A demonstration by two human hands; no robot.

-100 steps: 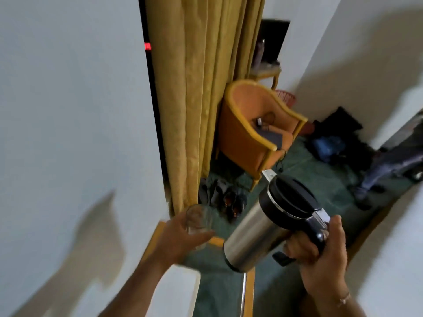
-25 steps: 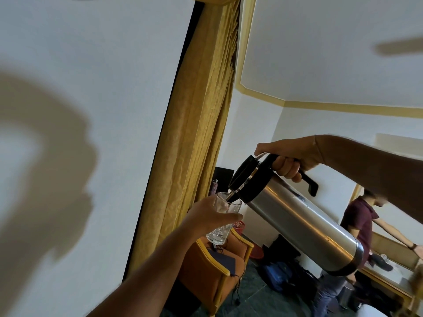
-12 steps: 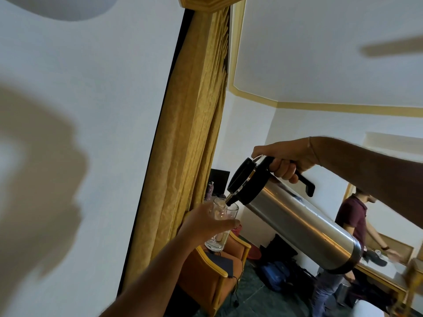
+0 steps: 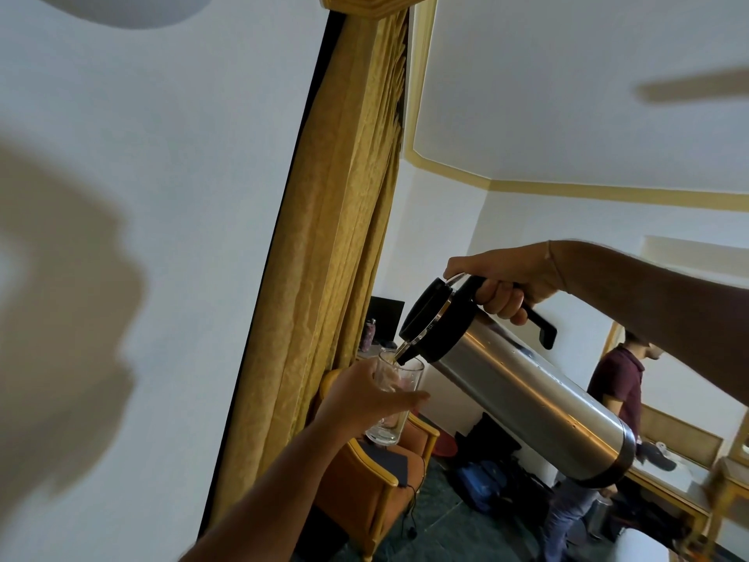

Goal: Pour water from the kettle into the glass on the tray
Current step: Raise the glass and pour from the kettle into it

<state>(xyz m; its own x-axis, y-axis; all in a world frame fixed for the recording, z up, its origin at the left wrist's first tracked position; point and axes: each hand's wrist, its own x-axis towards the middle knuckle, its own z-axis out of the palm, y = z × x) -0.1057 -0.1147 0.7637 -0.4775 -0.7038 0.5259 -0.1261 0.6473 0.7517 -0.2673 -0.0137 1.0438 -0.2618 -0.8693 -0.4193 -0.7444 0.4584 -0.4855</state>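
Both hands are busy and raised high. The right hand (image 4: pixel 502 283) is closed around the black handle of the kettle (image 4: pixel 518 393), and the left hand (image 4: pixel 364 395) is wrapped around the glass (image 4: pixel 399 383), fingers and thumb pressing its wall. I take the glass as the landmark. The kettle is tipped steeply, its steel body rising to the right of the glass, its base farthest from it, and its black spout sits just over the rim of the glass, perhaps touching it. No tray is visible; the glass is held in the air, not standing on anything.

In my judgement the pouring step is in hand now. Water in the glass is hard to see, so I cannot say how full it is. The next move asks to keep the spout above the rim, to watch the level, and then to bring the kettle back upright before the glass is lowered.

For room: the yellow curtain (image 4: pixel 336 277) hangs just left of and behind the glass, close to the knuckles, so moving left is tight. Below the glass stands an orange armchair (image 4: pixel 364 488), well apart. Another person (image 4: pixel 616 383) stands far right of the glass, behind the kettle body
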